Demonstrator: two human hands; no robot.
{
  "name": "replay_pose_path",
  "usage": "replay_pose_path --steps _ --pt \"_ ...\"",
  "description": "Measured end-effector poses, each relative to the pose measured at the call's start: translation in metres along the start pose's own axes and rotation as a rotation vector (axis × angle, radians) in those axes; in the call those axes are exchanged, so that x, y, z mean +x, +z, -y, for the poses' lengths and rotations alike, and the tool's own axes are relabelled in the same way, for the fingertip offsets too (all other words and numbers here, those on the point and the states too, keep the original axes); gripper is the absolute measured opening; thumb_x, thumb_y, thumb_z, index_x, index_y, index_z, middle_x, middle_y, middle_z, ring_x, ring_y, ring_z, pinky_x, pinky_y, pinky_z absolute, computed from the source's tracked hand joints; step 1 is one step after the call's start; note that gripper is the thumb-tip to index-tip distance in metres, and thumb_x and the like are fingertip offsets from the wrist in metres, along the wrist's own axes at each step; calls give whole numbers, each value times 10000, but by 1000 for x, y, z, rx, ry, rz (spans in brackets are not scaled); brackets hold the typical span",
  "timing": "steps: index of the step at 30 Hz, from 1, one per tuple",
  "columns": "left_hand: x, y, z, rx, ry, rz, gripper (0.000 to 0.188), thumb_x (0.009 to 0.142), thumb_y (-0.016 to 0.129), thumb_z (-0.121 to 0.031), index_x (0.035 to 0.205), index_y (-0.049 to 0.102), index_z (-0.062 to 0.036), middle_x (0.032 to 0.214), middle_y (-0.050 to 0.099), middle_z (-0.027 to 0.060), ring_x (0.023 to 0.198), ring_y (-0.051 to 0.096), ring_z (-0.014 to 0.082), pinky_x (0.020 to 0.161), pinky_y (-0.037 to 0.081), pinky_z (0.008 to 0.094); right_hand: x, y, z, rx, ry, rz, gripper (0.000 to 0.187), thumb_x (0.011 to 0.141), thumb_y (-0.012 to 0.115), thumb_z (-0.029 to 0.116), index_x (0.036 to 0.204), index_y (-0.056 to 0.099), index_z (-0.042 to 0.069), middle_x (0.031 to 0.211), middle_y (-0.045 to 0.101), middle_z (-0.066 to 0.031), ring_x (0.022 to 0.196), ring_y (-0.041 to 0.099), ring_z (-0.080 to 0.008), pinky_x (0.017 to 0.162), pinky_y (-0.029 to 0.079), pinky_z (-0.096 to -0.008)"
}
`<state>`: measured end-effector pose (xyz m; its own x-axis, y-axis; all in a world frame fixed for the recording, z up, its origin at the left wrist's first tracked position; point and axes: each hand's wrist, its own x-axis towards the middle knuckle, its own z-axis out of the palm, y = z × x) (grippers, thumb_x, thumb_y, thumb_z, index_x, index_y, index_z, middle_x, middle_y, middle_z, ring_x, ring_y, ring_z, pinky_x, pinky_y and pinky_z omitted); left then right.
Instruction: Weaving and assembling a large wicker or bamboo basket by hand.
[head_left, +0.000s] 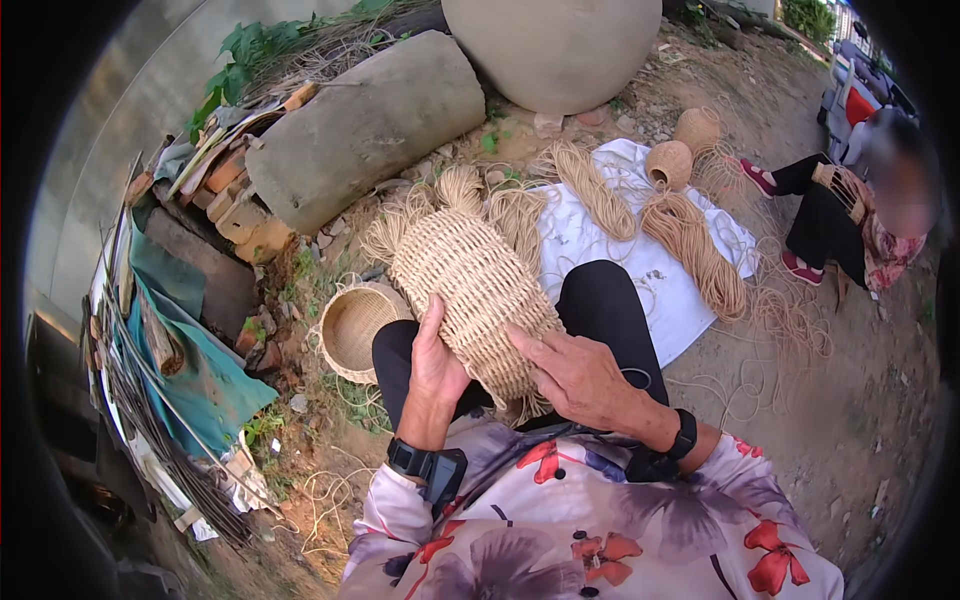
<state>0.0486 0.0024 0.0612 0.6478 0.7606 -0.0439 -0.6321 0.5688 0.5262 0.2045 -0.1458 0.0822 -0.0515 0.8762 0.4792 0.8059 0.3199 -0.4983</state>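
Note:
A long woven rattan basket (470,280) lies across my lap, its far end trailing loose strands (400,225). My left hand (437,365) grips its near left side, thumb on the weave. My right hand (575,375) rests flat on its near right side, fingers spread over the weave. Both wrists carry black bands. I sit in black trousers (605,310) and a floral top.
A round shallow basket (355,325) lies on the ground by my left knee. A white cloth (640,255) holds rattan bundles (695,250) and two small woven pots (682,150). Another person (860,215) sits at the right. Stone slabs (365,125), bricks and a green tarp (185,340) lie left.

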Motion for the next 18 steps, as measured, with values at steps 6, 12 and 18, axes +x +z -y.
replay_pose_path --steps 6,12,18 --pt "-2 -18 5 229 43 52 566 982 539 -266 1433 331 7 1411 476 154 1281 488 307 1100 386 448 1 -7 -21 85 -212 106 517 822 624 59 1329 546 119 792 498 -78 668 524 -254 625 433 -353" --pt "-25 -18 11 640 -72 129 723 835 752 -258 1398 402 31 1399 499 130 1277 497 257 1066 404 388 30 -43 -16 164 79 -310 401 815 599 -9 1207 623 73 830 494 -112 726 551 -243 641 454 -336" --pt "-61 4 -5 1012 -478 289 676 812 755 -166 1402 453 -39 1404 508 83 1280 491 226 1083 367 367 51 -57 -45 333 189 -452 370 903 577 129 1264 580 50 904 518 -117 833 566 -215 721 480 -324"
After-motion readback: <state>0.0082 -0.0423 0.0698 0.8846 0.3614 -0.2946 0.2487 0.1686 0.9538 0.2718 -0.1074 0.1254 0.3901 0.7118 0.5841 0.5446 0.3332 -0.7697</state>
